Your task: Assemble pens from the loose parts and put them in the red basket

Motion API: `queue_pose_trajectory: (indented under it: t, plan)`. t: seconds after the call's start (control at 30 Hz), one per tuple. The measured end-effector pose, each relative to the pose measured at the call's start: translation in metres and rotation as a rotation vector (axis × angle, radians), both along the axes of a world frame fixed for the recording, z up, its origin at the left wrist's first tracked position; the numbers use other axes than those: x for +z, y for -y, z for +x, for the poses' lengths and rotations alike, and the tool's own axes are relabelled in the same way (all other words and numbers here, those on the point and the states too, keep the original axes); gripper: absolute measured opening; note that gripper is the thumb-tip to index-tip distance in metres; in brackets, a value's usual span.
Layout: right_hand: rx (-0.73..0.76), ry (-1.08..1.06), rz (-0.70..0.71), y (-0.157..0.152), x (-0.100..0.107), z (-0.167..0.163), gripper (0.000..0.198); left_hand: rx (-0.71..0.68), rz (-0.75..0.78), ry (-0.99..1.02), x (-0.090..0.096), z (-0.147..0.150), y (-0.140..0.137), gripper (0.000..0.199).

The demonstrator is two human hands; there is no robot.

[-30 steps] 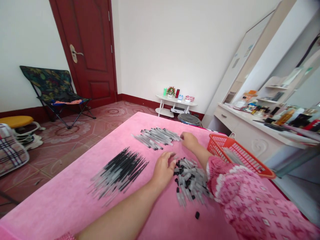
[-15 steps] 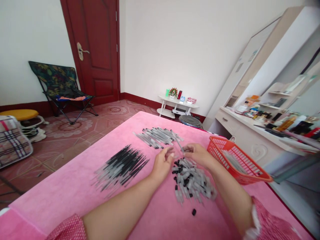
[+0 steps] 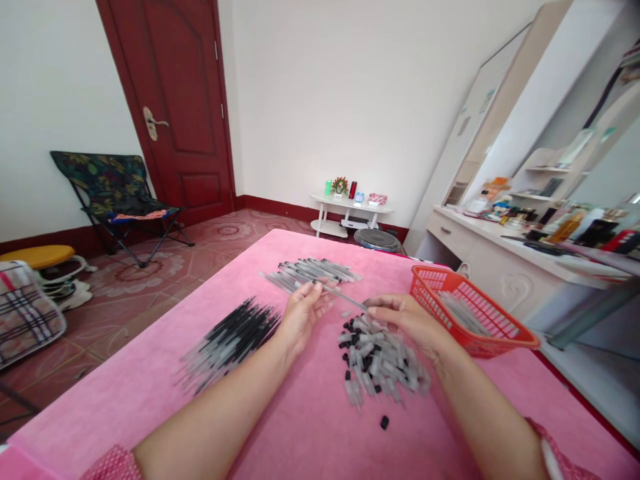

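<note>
A slim clear pen barrel (image 3: 345,298) spans the gap between my two hands, slanting down to the right. My left hand (image 3: 303,313) pinches its far-left end, where a small dark tip shows at the thumb. The other end is gripped between thumb and fingers of my right hand (image 3: 400,313). Just beyond my left hand lies a bundle of clear pen barrels (image 3: 325,269) with dark ends. Black ink refills (image 3: 235,340) are heaped left of my left forearm. Under my right hand spreads a pile of clear pen caps (image 3: 385,360) mixed with small black pieces.
An orange-red basket (image 3: 467,339) holding clear sticks stands at the table's right side. One loose black piece (image 3: 384,422) lies on the pink cloth (image 3: 320,427) near me. A dressing table (image 3: 475,243) with bottles is at right; a folding chair (image 3: 120,190) stands at left.
The barrel in my right hand has swung from steep to a flatter slant. My left hand has moved left and now grasps its other end. The view has shifted slightly.
</note>
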State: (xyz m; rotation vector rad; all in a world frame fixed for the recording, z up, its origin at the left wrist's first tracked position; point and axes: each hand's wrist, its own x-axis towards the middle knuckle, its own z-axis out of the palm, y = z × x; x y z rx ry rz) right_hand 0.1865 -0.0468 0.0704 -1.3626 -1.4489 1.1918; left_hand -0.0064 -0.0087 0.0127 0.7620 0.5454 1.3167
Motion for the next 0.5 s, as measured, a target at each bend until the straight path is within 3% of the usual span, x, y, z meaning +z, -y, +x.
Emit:
queue_pose_trajectory:
  t: [0.1,0.17,0.33,0.5]
  plan:
    - [-0.252,-0.111,0.226,-0.002,0.004,0.008,0.029,-0.01,-0.022,-0.036,-0.006,0.004,0.004,0.029]
    - [-0.262,-0.213,0.308,-0.003,0.002,0.006,0.032,-0.024,0.01,-0.105,-0.01,0.009,0.01,0.028]
    - [-0.221,-0.237,0.278,-0.003,-0.018,-0.011,0.026,-0.04,0.164,-0.338,-0.016,0.021,0.019,0.028]
    - [-0.335,-0.311,0.234,-0.006,-0.03,-0.013,0.029,0.113,0.121,-0.378,-0.022,0.021,0.014,0.027]
